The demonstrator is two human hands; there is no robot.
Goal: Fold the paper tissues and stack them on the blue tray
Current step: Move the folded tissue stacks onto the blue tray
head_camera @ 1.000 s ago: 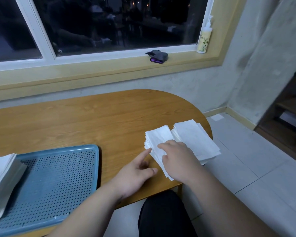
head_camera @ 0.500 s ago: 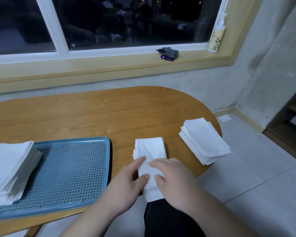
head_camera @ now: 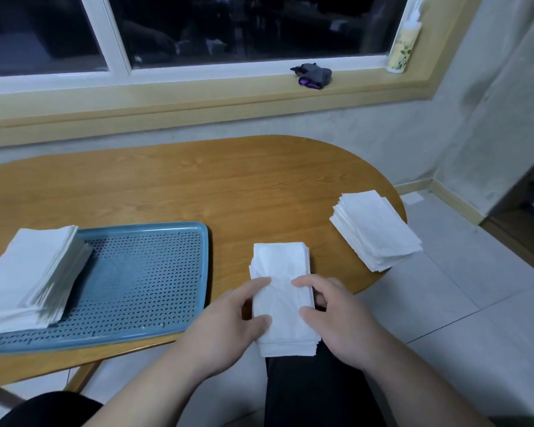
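Observation:
A small bundle of white paper tissues [head_camera: 281,272] lies lengthwise at the table's front edge, its near end hanging over the edge. My left hand [head_camera: 228,325] holds its left side, thumb on top. My right hand [head_camera: 339,315] holds its right side, with fingers curled round the edge. The blue perforated tray [head_camera: 142,282] sits to the left. A stack of folded tissues [head_camera: 28,275] rests on the tray's left end. Another pile of white tissues [head_camera: 375,229] lies at the table's right end.
The oval wooden table [head_camera: 198,186] stands against a wall under a window. On the sill lie a dark grey and purple object [head_camera: 313,76] and a lotion bottle [head_camera: 403,41]. Grey tiled floor lies to the right, and my dark trousers [head_camera: 309,392] are below the table edge.
A bundle of tissues was pulled from the right pile leftward to the front edge before me. Both hands moved with it and now hold its two sides.

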